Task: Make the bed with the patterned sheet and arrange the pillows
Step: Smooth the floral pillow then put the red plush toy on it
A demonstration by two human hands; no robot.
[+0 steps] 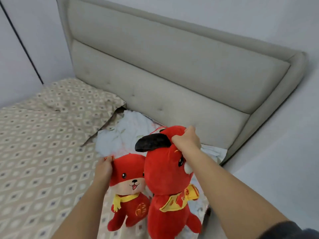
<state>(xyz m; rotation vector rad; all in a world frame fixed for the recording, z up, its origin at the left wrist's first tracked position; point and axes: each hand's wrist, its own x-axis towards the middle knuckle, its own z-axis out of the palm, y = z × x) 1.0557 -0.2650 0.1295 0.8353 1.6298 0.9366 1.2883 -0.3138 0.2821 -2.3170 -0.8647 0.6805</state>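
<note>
Matt woven patterned sheet [43, 152], fuzzy plush toys [164, 178], matt upholstered fabric headboard [155, 66].

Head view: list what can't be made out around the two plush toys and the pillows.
- Right hand fingertips: sunk behind the large red plush head.
- Small red plush: its right side hidden by the large one.
- Light floral pillow: near part covered by both toys.
- Patterned pillow: its underside and far edge unseen.
- Bed foot: cut off by the frame edge.

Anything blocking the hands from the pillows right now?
Yes. Both hands are occupied: left hand grips the small red plush, right hand the big red plush. The plushes hang over the pale blue pillow by the headboard; the patterned pillow is unobstructed.
</note>
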